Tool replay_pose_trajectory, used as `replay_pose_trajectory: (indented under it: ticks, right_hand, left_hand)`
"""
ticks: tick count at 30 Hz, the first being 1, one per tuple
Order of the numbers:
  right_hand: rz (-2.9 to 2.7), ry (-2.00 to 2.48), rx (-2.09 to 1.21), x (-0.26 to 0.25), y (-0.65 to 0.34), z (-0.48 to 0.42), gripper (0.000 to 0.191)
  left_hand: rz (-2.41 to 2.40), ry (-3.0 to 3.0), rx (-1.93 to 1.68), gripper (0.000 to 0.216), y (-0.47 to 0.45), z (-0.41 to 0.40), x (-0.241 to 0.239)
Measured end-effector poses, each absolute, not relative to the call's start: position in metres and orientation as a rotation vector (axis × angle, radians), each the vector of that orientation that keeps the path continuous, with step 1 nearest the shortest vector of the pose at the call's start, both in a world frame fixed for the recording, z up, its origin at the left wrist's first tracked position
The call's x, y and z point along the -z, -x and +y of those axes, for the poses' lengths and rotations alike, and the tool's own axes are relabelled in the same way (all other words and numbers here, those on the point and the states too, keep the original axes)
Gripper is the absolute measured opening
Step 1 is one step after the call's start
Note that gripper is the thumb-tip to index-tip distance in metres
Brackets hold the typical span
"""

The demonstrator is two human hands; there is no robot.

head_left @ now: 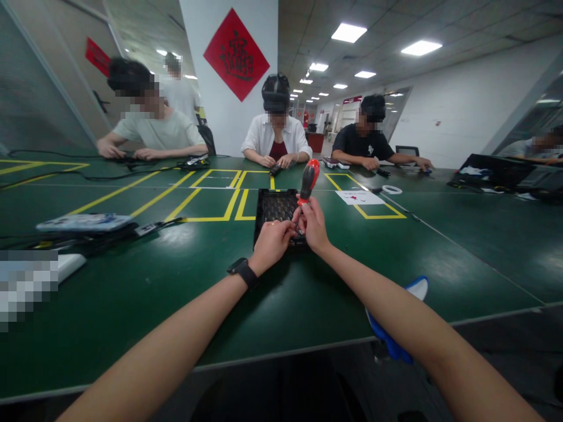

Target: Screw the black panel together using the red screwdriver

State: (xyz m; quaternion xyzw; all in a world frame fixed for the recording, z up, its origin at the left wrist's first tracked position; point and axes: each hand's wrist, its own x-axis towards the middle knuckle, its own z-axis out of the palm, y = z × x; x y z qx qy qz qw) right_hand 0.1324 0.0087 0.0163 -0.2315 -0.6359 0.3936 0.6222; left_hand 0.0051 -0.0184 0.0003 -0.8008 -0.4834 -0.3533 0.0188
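Head view: at the far left of the green table [264, 319], a white object [71, 267] is partly hidden by pixelation, and beyond it a flat, patterned item [88, 221] is set on dark cables [79, 243]. Farther back, a co-worker in a pale T-shirt [153, 132] is seated with both hands on the tabletop, which is marked with yellow lines [197, 220]. Toward the middle, a dark watch [243, 271] is worn on the left wrist; the left hand [273, 241] is bent with its fingers drawn together over a black case [264, 205], but whether anything is pinched there cannot be told. The case is placed on the table directly in front, and a co-worker in a white shirt [253, 138] is seen behind it. A red and black screwdriver [311, 176] is grasped low by the right hand [314, 225], its handle pointed upward and its tip hidden among the fingers. Farther right, a printed sheet [359, 199], a co-worker in a black T-shirt [363, 140] and a white ring [392, 187] are seen, while a blue and white glove [389, 343] is partly covered by the right forearm
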Motion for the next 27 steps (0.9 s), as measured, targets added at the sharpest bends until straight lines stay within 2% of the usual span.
replay_pose_trajectory:
  ticks: [11, 27]
  right_hand:
    - [-1.416, 0.55, -0.848, -0.0147, -0.1306, 0.0106, 0.027]
    - [-1.463, 0.561, -0.911, -0.0171, -0.1305, 0.0074, 0.036]
  left_hand:
    - [-1.587, 2.501, 1.125, 0.011, -0.0053, -0.0198, -0.0012]
    - [-1.573, 2.446, 1.093, 0.015, -0.0067, -0.022, -0.0025]
